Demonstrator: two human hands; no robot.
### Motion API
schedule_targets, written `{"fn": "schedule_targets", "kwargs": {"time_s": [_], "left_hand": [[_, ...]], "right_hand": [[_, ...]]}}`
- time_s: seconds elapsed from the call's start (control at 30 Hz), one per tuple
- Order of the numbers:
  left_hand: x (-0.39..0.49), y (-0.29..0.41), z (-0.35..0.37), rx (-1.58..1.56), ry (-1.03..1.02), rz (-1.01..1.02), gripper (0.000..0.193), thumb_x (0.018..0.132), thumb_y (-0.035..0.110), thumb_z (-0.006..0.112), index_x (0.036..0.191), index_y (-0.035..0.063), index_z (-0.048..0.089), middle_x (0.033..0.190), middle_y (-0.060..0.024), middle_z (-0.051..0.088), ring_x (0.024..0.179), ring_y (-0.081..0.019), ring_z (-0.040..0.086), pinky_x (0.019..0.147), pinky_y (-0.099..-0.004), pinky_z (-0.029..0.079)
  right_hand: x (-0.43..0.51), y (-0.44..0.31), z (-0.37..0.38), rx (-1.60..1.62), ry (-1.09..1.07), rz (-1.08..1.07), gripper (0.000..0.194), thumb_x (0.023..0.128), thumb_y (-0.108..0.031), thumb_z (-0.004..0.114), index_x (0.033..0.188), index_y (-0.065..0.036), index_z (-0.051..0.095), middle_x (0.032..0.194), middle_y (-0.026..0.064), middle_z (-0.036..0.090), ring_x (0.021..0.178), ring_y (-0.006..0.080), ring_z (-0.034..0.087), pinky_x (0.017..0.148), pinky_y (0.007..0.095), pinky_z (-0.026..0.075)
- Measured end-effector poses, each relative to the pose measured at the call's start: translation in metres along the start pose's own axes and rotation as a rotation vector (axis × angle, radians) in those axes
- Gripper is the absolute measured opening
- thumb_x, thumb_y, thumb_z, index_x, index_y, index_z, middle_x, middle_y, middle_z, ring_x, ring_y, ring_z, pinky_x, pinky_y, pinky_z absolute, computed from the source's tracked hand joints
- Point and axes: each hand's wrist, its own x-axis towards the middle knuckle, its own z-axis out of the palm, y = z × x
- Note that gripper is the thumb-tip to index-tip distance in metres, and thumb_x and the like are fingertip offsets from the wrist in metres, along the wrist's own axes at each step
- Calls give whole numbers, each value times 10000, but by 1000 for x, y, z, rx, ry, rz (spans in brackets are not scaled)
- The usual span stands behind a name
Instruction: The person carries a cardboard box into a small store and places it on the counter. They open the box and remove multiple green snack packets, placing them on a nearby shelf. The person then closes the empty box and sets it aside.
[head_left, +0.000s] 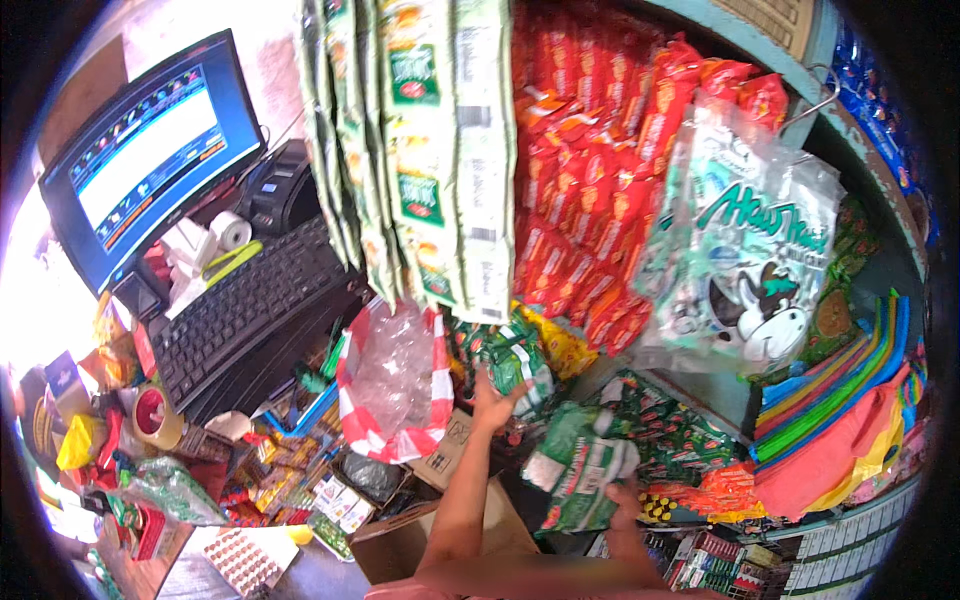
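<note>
My left hand (496, 401) reaches up to a bundle of green packets (512, 360) beneath the hanging sachet strips (424, 150); its fingers touch the bundle, but their grip is unclear. With my right hand (624, 502) I hold the lower right edge of a green-and-white plastic pack (581, 469). More dark green packets (671, 424) lie just right of that pack. A yellow packet (562, 341) sits behind the left hand's bundle. To the left of my left hand is a red-and-white bag (396, 382) of clear plastic.
A monitor (154, 157) and keyboard (247, 300) stand at left. Red packets (585, 180) and a printed clear plastic bag (757, 255) hang ahead. An open cardboard box (495, 517) lies below my left forearm; an egg tray (240, 559) is at lower left. Colourful bags (832, 427) hang at right.
</note>
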Motion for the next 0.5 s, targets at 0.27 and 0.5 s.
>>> {"fn": "schedule_targets", "kwargs": {"time_s": [0.27, 0.5], "left_hand": [[27, -22, -3, 520, 4, 325, 833, 697, 305, 846, 1372, 23, 448, 1294, -342, 408, 1225, -528, 442, 1041, -518, 405], [27, -7, -17, 675, -141, 359, 831, 700, 175, 810, 1382, 6, 368, 1259, -334, 412, 1160, -532, 470, 996, -519, 438]], "right_hand": [[36, 39, 98, -182, 86, -111, 724, 760, -239, 784, 1355, 38, 481, 1322, 150, 547, 1230, 298, 516, 1072, 440, 381], [94, 65, 126, -1199, 387, -825, 559, 783, -226, 806, 1213, 14, 543, 1302, 278, 476, 1243, 458, 388, 1088, 607, 236]]}}
